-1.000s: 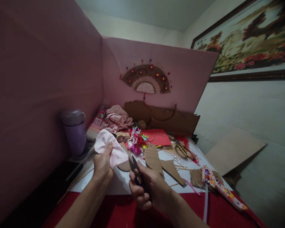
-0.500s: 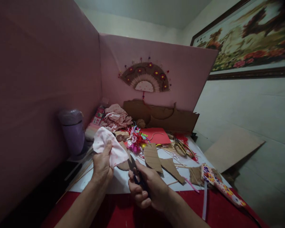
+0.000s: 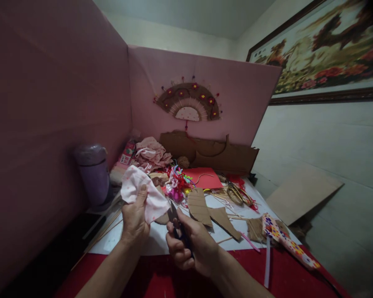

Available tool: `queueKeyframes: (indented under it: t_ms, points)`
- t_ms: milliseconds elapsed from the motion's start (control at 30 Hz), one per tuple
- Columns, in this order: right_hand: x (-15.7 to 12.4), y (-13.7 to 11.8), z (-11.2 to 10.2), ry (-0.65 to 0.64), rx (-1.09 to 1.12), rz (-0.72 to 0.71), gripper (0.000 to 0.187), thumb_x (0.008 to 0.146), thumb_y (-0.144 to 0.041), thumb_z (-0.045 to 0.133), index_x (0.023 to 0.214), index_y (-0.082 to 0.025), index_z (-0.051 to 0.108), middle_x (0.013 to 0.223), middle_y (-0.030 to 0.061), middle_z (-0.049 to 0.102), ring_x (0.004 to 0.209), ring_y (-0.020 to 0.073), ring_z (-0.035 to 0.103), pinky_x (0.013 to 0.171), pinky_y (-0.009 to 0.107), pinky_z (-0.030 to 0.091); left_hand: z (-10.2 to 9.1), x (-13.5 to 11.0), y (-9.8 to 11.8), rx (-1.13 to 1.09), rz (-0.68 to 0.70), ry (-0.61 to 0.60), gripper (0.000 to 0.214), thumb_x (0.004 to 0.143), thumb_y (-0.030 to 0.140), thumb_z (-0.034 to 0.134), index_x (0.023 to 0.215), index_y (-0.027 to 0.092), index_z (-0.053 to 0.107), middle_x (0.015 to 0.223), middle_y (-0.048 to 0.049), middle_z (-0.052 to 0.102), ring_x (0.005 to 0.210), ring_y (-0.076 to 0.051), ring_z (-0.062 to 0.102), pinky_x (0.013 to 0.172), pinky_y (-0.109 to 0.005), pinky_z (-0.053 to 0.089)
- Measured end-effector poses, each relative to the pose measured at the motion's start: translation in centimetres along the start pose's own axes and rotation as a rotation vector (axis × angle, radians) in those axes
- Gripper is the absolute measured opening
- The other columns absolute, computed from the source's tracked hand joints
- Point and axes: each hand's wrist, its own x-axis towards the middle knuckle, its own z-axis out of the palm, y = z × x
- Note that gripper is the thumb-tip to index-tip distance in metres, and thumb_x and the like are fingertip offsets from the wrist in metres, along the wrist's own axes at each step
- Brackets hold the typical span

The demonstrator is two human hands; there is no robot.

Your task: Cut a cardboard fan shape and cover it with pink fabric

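Observation:
My left hand (image 3: 134, 217) is closed on a piece of pink dotted fabric (image 3: 143, 191), thumb pressed on top, holding it up above the table. My right hand (image 3: 189, 246) grips small black scissors (image 3: 175, 218) whose blades point up at the lower edge of the fabric. Both hands hover over a white sheet (image 3: 161, 236) on the red table (image 3: 161, 277).
Cardboard cut-outs (image 3: 202, 206), coloured ribbons (image 3: 178, 182), gold scissors (image 3: 238, 194), red paper (image 3: 205, 178), a patterned strip (image 3: 286, 240), crumpled pink cloth (image 3: 151, 154) and thin sticks litter the table. A purple container (image 3: 93, 171) stands left. Pink boards wall the back and left, with a fan decoration (image 3: 189, 101).
The view has drifted slightly; my hands keep the same grips, with the scissors staying at the fabric's edge.

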Motion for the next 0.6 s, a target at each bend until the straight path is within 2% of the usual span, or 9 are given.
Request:
queueKeyframes:
  t_ms: [167,300,467,600]
  points:
    - [0.03,0.08,-0.07,-0.032,0.021,0.028,0.045,0.092,-0.057,0.022,0.08,-0.021,0.045,0.05,-0.0068,0.037,0.034,0.0039,0.02,0.032,0.014,0.013,0.09,-0.09,0.52,0.047,0.086,0.008,0.031,0.063,0.022,0.078,0.091,0.012,0.069,0.089,-0.0059,0.068,0.063,-0.011,0.062,0.062,-0.025,0.054]
    - [0.01,0.12,0.01,-0.071,0.027,0.012,0.046,0.092,-0.057,0.022,0.08,-0.02,0.046,0.05,-0.0066,0.038,0.034,0.0039,0.02,0.032,0.014,0.013,0.1,-0.1,0.32,0.048,0.143,-0.04,0.039,0.064,0.022,0.077,0.102,0.016,0.068,0.103,-0.0076,0.068,0.076,-0.013,0.064,0.069,-0.025,0.054]
    - [-0.08,0.08,0.13,-0.103,0.029,-0.028,0.044,0.092,-0.056,0.022,0.08,-0.02,0.045,0.052,-0.0064,0.038,0.035,0.0039,0.021,0.032,0.014,0.015,-0.1,-0.07,-0.25,0.064,0.151,-0.124,0.043,0.066,0.026,0.076,0.107,0.019,0.067,0.112,-0.0087,0.066,0.088,-0.016,0.064,0.075,-0.026,0.053]
    - [-0.07,0.09,0.15,-0.09,0.036,-0.068,0.044,0.092,-0.056,0.022,0.08,-0.02,0.045,0.051,-0.0069,0.038,0.035,0.0039,0.02,0.032,0.014,0.015,-0.11,-0.2,-0.17,0.073,0.144,-0.123,0.044,0.066,0.027,0.076,0.108,0.018,0.067,0.112,-0.0091,0.066,0.087,-0.016,0.065,0.072,-0.025,0.053]
